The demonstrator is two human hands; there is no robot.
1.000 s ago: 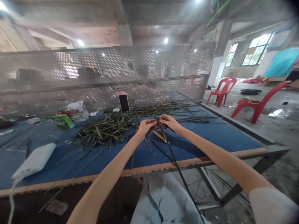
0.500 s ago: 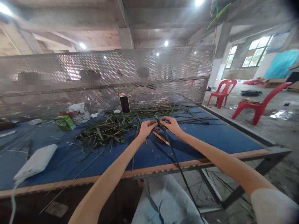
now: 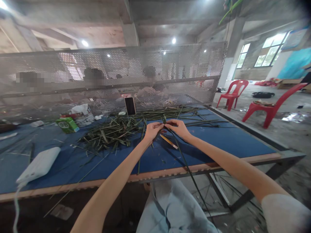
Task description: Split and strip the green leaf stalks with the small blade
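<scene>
L hand [image 3: 152, 130] & R hand [image 3: 179, 127] both pinch green stem [image 3: 185, 161] over blue table [image 3: 230, 139] w/ leaf litter [image 3: 114, 131]; perforated screen [image 3: 109, 71] behind, red chairs [image 3: 233, 94] beyond.

Concrete workshop: blue worktable [image 3: 230, 142], perforated metal screen [image 3: 109, 74].

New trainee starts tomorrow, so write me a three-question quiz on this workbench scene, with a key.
1. True or false: the left hand and the right hand both grip the long green stem.
2. What stands upright by the mesh screen? A) phone B) kettle C) helmet
3. Fill in: the plastic chairs are ____.
Key: 1 true; 2 A; 3 red.
</scene>
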